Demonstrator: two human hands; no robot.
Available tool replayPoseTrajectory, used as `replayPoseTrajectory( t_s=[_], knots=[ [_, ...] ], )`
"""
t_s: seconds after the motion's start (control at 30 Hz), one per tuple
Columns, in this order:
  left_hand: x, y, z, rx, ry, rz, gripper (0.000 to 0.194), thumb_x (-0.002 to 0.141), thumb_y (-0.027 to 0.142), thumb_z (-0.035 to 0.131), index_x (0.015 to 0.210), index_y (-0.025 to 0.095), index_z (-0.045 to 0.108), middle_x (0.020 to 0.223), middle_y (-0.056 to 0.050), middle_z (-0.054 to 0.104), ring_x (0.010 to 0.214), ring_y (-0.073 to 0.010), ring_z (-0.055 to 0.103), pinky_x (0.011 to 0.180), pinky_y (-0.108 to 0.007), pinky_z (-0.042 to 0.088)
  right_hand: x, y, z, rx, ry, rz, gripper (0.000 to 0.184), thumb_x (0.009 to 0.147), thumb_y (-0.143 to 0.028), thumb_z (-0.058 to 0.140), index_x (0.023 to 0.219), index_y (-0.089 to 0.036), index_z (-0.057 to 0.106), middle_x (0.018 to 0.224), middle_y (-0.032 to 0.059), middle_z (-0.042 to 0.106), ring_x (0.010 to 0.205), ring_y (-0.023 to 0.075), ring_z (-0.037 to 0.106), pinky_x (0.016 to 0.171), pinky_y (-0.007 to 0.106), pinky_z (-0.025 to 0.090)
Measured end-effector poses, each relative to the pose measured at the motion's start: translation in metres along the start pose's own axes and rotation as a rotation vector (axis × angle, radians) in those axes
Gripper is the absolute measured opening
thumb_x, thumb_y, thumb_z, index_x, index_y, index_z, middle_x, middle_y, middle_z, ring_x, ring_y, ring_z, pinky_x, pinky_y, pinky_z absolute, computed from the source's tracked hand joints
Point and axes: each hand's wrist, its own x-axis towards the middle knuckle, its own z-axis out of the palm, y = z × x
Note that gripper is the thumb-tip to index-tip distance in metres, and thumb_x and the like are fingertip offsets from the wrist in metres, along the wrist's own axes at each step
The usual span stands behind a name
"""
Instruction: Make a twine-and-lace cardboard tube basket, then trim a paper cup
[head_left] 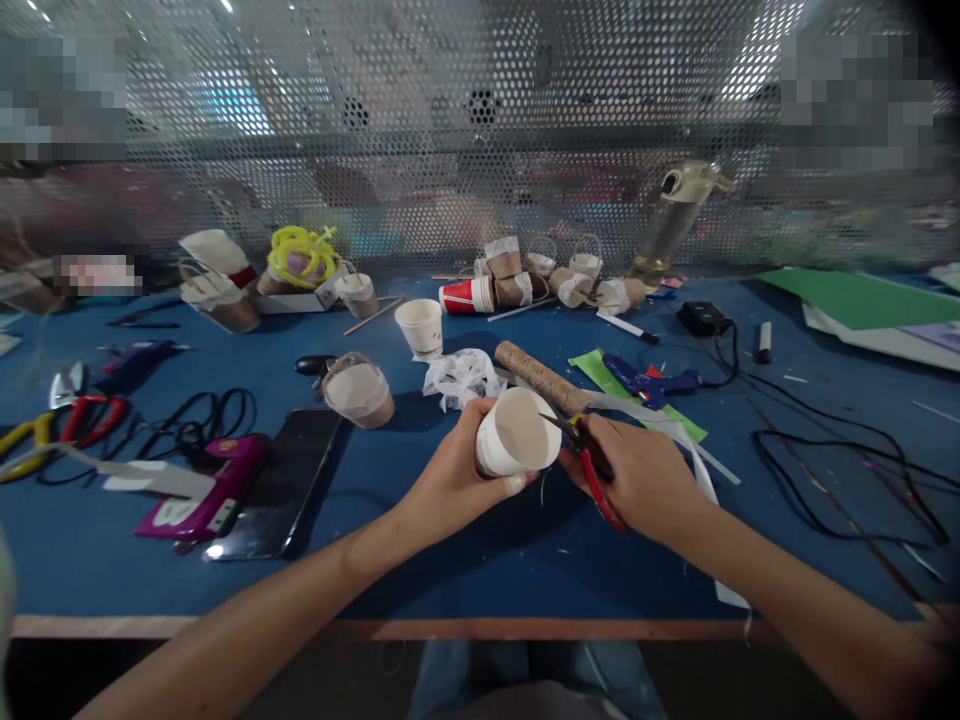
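A white paper cup [517, 435] is in my left hand [465, 465], its mouth tilted up toward me. My right hand [637, 465] grips red-handled scissors [596, 485], whose dark blades reach the right side of the cup's rim. Whether the blades have paper between them I cannot tell. Just beyond the hands lie a roll of brown twine [541, 375] and a bunch of white lace ribbon [461, 378]. Another white paper cup [420, 328] stands behind the lace. To the left is a twine-wrapped cup [360, 390] with a lace rim.
A blue glue gun [652, 380] lies right on green paper, its cord trailing across the table. Left are a black phone [281, 485], a magenta glue gun [206, 490] and red-handled pliers [90, 415]. Several small decorated cups [517, 288] stand along the perforated metal screen [465, 190].
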Motion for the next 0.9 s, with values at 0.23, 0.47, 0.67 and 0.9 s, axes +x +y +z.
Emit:
replayPoseTrajectory(
  t_s=[0.23, 0.47, 0.67, 0.9],
  knots=[
    [-0.0029, 0.0000, -0.0018, 0.399, 0.090, 0.188, 0.064, 0.076, 0.014, 0.067, 0.131, 0.022, 0.036, 0.127, -0.012, 0.053, 0.113, -0.0305, 0.058, 0.094, -0.044, 0.048, 0.0000, 0.0009, -0.0033, -0.185, 0.028, -0.027, 0.031, 0.096, -0.043, 0.046, 0.092, -0.016, 0.060, 0.077, 0.0095, 0.072, 0.065, 0.0268, 0.068, 0.054, 0.031, 0.027],
    [-0.0030, 0.0015, 0.0006, 0.532, 0.108, 0.240, 0.060, 0.077, 0.012, 0.063, 0.129, 0.022, 0.035, 0.123, -0.012, 0.053, 0.103, -0.0275, 0.062, 0.086, -0.042, 0.051, 0.0017, -0.0011, -0.0061, -0.193, -0.033, -0.021, 0.024, 0.092, -0.038, 0.051, 0.093, -0.016, 0.059, 0.080, 0.0097, 0.073, 0.068, 0.0264, 0.068, 0.054, 0.032, 0.028],
    [-0.0044, -0.0008, 0.0018, 0.560, 0.072, 0.298, 0.061, 0.077, 0.012, 0.062, 0.130, 0.024, 0.034, 0.121, -0.011, 0.054, 0.103, -0.0278, 0.062, 0.081, -0.039, 0.052, 0.0010, 0.0006, -0.0056, -0.273, -0.032, -0.019, 0.012, 0.088, -0.023, 0.053, 0.095, -0.015, 0.060, 0.083, 0.0102, 0.073, 0.071, 0.0255, 0.068, 0.056, 0.031, 0.031],
    [-0.0070, -0.0041, 0.0025, 0.560, 0.052, 0.269, 0.062, 0.076, 0.014, 0.065, 0.130, 0.024, 0.034, 0.123, -0.013, 0.054, 0.105, -0.0299, 0.064, 0.082, -0.041, 0.054, -0.0001, 0.0023, -0.0053, -0.275, 0.030, -0.055, 0.019, 0.085, -0.011, 0.048, 0.095, -0.015, 0.064, 0.084, 0.0087, 0.074, 0.071, 0.0242, 0.068, 0.057, 0.032, 0.031]
  ],
)
